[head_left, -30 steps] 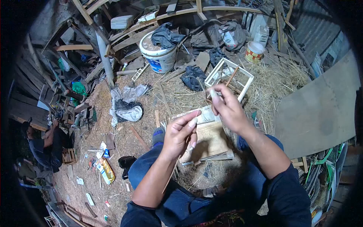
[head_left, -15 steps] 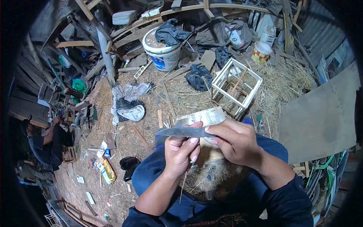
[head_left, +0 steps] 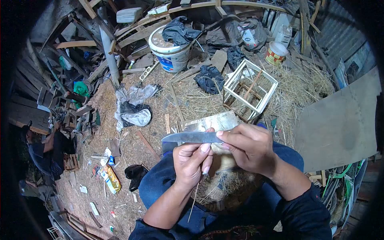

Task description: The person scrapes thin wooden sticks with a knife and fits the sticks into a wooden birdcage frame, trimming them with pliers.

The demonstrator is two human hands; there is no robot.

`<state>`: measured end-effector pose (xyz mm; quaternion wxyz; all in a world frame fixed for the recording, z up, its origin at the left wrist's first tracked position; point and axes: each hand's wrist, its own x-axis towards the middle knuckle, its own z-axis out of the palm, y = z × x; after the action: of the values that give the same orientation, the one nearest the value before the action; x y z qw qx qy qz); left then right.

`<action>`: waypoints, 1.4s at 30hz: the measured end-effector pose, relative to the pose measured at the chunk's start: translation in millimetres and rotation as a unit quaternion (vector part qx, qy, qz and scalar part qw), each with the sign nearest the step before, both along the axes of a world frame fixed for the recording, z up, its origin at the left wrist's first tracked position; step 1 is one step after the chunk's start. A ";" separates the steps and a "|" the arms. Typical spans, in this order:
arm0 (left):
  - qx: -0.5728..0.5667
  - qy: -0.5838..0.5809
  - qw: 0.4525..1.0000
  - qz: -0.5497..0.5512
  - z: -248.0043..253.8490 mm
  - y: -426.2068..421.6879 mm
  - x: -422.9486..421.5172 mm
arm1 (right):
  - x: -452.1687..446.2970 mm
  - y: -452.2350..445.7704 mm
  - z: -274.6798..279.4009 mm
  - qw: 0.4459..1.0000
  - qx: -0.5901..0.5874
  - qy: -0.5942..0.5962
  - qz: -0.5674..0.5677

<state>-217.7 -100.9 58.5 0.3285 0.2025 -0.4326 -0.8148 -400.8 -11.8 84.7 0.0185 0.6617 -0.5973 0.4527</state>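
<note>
My right hand (head_left: 250, 149) grips a knife (head_left: 186, 137) by its handle end, mostly covered by the fingers. The blade points left, lying nearly level just above my left hand (head_left: 189, 166). Pinched between my left thumb and fingers is a thin stick (head_left: 192, 207), whose long end hangs down toward my lap. Its short upper end shows behind the blade. Whether the edge touches the stick I cannot tell. Below both hands, between my knees, a pale round wooden block (head_left: 222, 161) is partly hidden.
Beyond my knees stand a white-framed cage (head_left: 251, 107) and a covered white bucket (head_left: 170, 60). A large flat board (head_left: 340, 124) leans on the right. Straw, wood scraps and a yellow packet (head_left: 111, 179) litter the floor. Another person (head_left: 44, 154) sits at the far left.
The knife has shifted slightly left and its blade has turned, showing a broader, brighter face. Both hands keep their hold. The whole view has moved a little.
</note>
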 end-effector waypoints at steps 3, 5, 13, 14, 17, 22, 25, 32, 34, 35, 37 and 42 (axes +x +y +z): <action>-0.001 -0.003 1.000 -0.003 -1.7 -1.8 0.0 | 0.4 -3.0 1.9 1.000 -0.007 -0.024 -0.006; 0.012 -0.008 1.000 0.013 1.6 0.1 -2.6 | 1.2 -1.6 3.1 1.000 -0.001 -0.019 -0.002; 0.003 -0.037 0.999 0.023 -0.6 -1.8 -2.9 | 1.4 -4.2 0.6 1.000 0.010 -0.015 -0.003; 0.007 -0.016 1.000 0.012 -3.3 -3.6 -1.8 | 1.4 -5.0 -0.6 1.000 0.010 -0.016 -0.006; 0.006 -0.002 1.000 0.023 1.1 -1.4 -3.6 | -3.0 -6.0 -0.9 0.999 0.018 -0.004 -0.038; -0.006 0.026 1.000 0.001 1.8 0.5 0.2 | -12.9 -9.9 -2.6 0.992 -0.012 -0.118 -0.044; 0.005 0.013 1.000 -0.002 0.9 -3.3 1.5 | -3.1 -5.1 -3.4 0.992 0.016 -0.125 -0.016; 0.003 -0.054 0.999 -0.003 3.7 -4.1 2.3 | 3.2 -6.1 6.3 0.997 0.025 -0.067 -0.013; 0.017 -0.041 0.999 -0.013 5.1 -5.2 1.5 | 3.2 -7.7 4.8 0.998 0.020 -0.063 -0.011; 0.032 -0.028 0.999 -0.022 5.8 -5.5 1.2 | 3.4 -8.3 4.0 0.998 0.020 -0.056 -0.008; 0.035 -0.035 0.999 -0.018 7.1 -4.7 0.1 | 3.9 -8.8 3.2 0.999 0.021 -0.049 -0.004; 0.046 -0.028 0.998 -0.017 2.9 -6.3 1.5 | 3.9 -9.3 1.5 0.999 0.020 -0.040 -0.018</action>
<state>-216.2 -107.2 61.4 0.2932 0.2327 -0.4072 -0.8331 -396.9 -21.1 86.2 -0.0108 0.6322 -0.6184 0.4666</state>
